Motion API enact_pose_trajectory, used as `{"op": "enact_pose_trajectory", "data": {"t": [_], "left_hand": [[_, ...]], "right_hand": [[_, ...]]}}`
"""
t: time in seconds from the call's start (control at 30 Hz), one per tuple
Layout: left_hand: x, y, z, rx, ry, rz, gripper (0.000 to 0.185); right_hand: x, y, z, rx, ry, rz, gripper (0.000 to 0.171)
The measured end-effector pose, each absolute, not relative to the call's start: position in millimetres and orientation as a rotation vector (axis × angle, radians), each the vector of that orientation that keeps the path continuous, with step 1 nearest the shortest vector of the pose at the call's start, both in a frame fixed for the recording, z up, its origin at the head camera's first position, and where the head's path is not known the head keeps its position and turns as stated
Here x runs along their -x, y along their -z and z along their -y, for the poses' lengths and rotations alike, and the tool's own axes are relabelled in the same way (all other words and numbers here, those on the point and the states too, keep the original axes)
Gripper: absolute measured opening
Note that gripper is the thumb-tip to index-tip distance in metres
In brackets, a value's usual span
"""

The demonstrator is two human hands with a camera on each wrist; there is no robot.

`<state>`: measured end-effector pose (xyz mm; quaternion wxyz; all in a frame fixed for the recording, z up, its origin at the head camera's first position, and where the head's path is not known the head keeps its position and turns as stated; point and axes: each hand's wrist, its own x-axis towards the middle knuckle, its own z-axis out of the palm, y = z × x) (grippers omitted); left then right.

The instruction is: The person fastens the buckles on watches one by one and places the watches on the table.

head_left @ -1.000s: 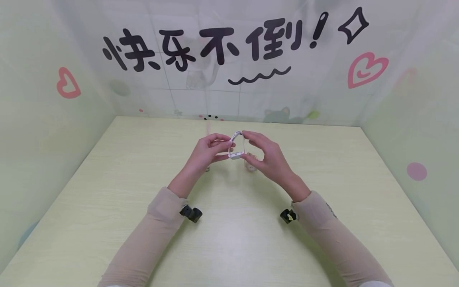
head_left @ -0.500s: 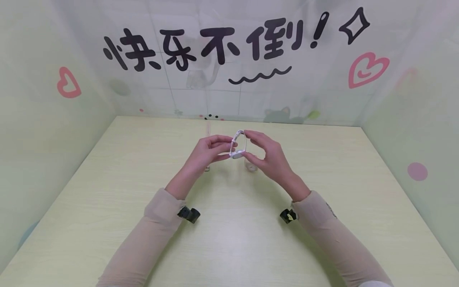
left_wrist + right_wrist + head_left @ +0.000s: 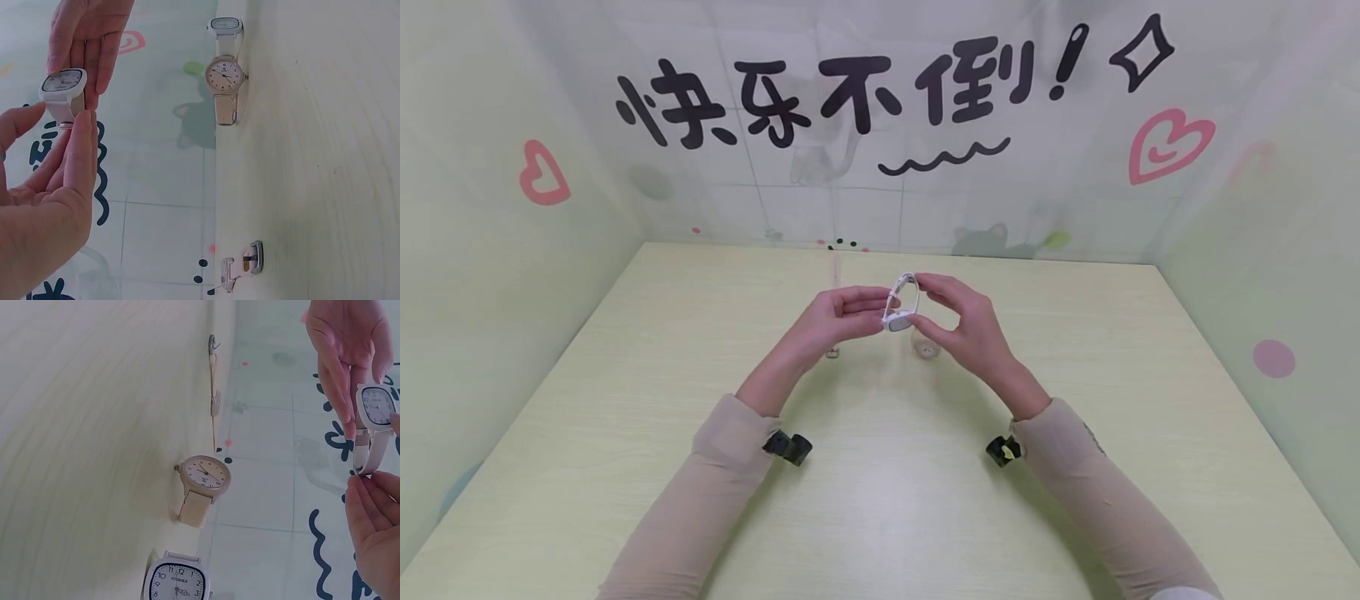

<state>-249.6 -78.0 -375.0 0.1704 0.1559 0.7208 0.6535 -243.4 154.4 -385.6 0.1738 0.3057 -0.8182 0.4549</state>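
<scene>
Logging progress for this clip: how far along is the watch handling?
Two watches already lie on the table: a round-faced watch and a square-faced watch. In hand: the left hand and right hand pinch a white watch above the table. Left: setting it down, probably; whether its strap is fastened cannot be told.

Bright, even light; soft shadows, edges warped.

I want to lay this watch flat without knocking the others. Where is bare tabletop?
Bare table lies between the sleeves, and widely left of the left hand and right of the right hand. Crowded: under the held white watch, where a round-faced watch and another square watch stand.
</scene>
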Motion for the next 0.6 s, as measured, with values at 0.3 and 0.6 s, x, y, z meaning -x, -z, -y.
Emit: {"op": "enact_pose_trajectory", "data": {"t": [0.3, 0.6], "left_hand": [[250.9, 376.0, 79.0, -0.477, -1.843, -2.065, 0.049], [254.5, 376.5, 81.1, -0.477, -1.816, -2.161, 0.045]], "right_hand": [[244.7, 385.6, -153.7, -0.845, -1.308, 2.341, 0.051], [248.2, 383.9, -152.0, -0.842, -1.327, 2.359, 0.052]]}}
